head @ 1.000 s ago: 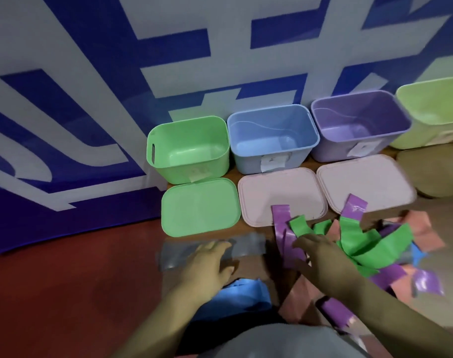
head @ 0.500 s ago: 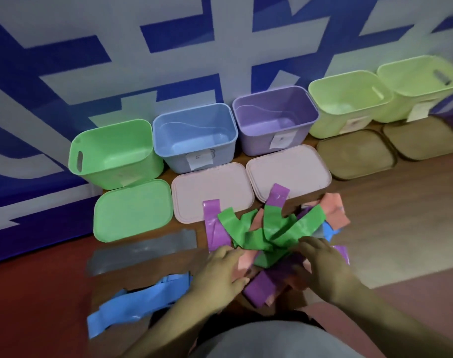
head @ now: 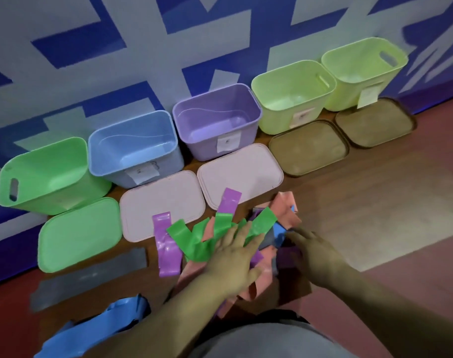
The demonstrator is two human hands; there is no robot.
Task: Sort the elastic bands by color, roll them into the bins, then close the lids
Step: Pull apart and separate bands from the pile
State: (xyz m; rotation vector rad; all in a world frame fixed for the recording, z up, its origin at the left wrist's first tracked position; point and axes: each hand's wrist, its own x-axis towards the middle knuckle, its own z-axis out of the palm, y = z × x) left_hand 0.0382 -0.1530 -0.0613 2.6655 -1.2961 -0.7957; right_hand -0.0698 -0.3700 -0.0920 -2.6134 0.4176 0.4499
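Nearest me, low left: blue bands (head: 98, 329) in a loose heap, apart from the main pile. Just beyond them a grey band (head: 91, 277) lies flat along the wooden board (head: 362, 202).

My left hand (head: 233, 262) rests palm down on the mixed pile, fingers (head: 242, 232) spread and lying flat over the green bands (head: 194, 241). Nothing pinched that I can see; whether anything is caught under the palm I cannot tell. My right hand (head: 315, 257) sits just beside it on the pile's right side, fingers pointed left into the bands, loosely curled; grip unclear, tips hidden among the bands.

Pile itself: green bands fanned across the top, salmon-pink bands (head: 284, 208) beneath and at the far right corner, a purple band (head: 166, 244) at the left edge with its end on a pink lid (head: 160, 202), another purple band (head: 229, 200) reaching onto the second pink lid (head: 243, 169). A bit of blue shows between my hands.

Lids lie flat, all off: green lid (head: 78, 236) far left, two pink, then two brown lids (head: 308, 148) to the right.

Behind the lids, against the blue-and-white wall (head: 142, 47), a row of open bins: green bin (head: 44, 174) tilted, blue bin (head: 132, 148), purple bin (head: 215, 117), two yellow-green bins (head: 292, 96). Paper labels on most fronts. No bands visible inside any.
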